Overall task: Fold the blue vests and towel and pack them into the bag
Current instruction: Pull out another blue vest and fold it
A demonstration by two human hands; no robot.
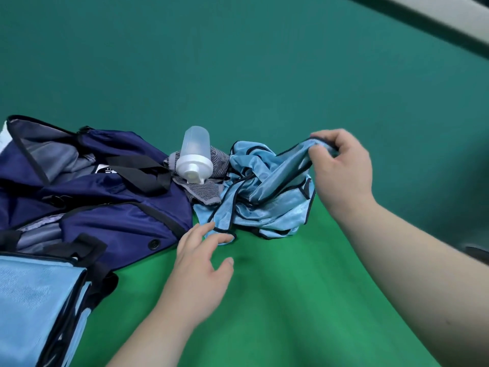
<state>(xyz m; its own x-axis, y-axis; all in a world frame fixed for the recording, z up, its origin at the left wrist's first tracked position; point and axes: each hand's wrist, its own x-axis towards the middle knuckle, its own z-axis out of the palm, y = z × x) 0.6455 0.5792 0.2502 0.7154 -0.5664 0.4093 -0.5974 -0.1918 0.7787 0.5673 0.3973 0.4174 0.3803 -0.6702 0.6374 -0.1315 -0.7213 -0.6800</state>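
The vests (pixel 267 200), heaped just right of the towel (pixel 209 193) and bag (pixel 105 197), look light, limp and slippery, best held by their bound edges: the right hand (pixel 344 168) pinches one, the left hand (pixel 201 258), fingers spread, touches a near strap.

Light-blue vests (pixel 267 197) with dark trim are heaped in a crumpled pile right of centre, and one upper edge is lifted and pinched by the right hand (pixel 341 168). A folded vest (pixel 34 300) of the same blue is laid flat at the lower left. A grey striped towel (pixel 209 190) is bunched between the pile and the navy bag (pixel 111 205), which is spread open with its black straps slack.
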